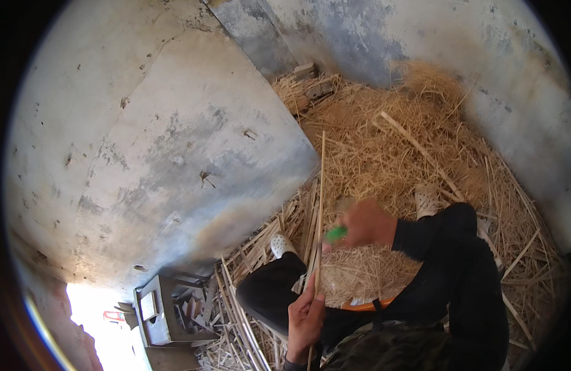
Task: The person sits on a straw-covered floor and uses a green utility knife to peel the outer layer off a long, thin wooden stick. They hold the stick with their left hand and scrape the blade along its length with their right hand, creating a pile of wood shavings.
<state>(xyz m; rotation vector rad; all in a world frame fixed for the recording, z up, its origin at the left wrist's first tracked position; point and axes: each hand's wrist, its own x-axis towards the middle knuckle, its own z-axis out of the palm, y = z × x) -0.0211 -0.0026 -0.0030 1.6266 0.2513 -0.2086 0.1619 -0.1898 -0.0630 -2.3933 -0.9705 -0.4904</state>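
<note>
A long, thin, pale bamboo strip (pixel 322 179) stands nearly upright in the picture, running from the straw down past my lap. Low on it, my left hand (pixel 306 318) is closed around the strip, thumb and fingers pinching it. Beside the strip, higher up, my right hand (pixel 366 224) is closed on a green-handled tool (pixel 336 234). Motion smears that hand, and the tool's working end is too blurred to make out. The green handle points toward the strip and sits very close to it.
Shavings and straw (pixel 390 142) heap against the walls. Split strips lie beside my legs, and a longer pole (pixel 421 151) slants across the heap. My white clogs (pixel 280 245) rest among them. A wooden cabinet (pixel 165 315) stands by the bright doorway. Something orange (pixel 366 305) shows under my lap.
</note>
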